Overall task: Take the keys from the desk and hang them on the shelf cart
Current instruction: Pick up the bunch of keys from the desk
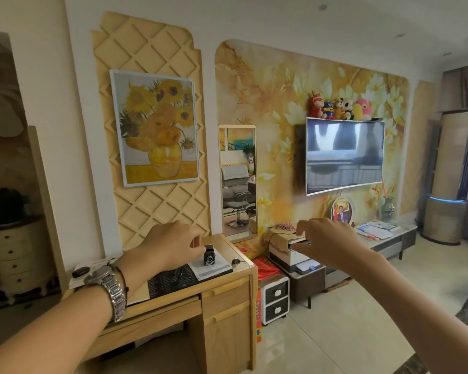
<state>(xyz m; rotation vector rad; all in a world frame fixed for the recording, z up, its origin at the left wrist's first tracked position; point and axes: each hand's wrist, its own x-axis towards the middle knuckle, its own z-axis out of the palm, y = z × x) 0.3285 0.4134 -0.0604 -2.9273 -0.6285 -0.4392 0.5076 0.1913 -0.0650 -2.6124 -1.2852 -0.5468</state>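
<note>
Both arms extend forward. Left hand (pixel 173 245), wristwatch (pixel 111 290) on that wrist, hovers over the counter (pixel 227 282) with fingers curled loosely, holding nothing. Right hand (pixel 327 238) likewise empty, fingers bent downward. Beyond, the keys (pixel 237 261) lie at the counter's right rear edge, just beside a small black camera (pixel 208 256). Judged light, rigid, prone to jangle; best pinched at the ring. Shelf cart not in view.

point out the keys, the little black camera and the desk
keys (pixel 236 261), head view, on the dark bunch near the desk's right edge
little black camera (pixel 208 255), head view, on its front face
desk (pixel 227 292), head view, on the drawer front
</note>
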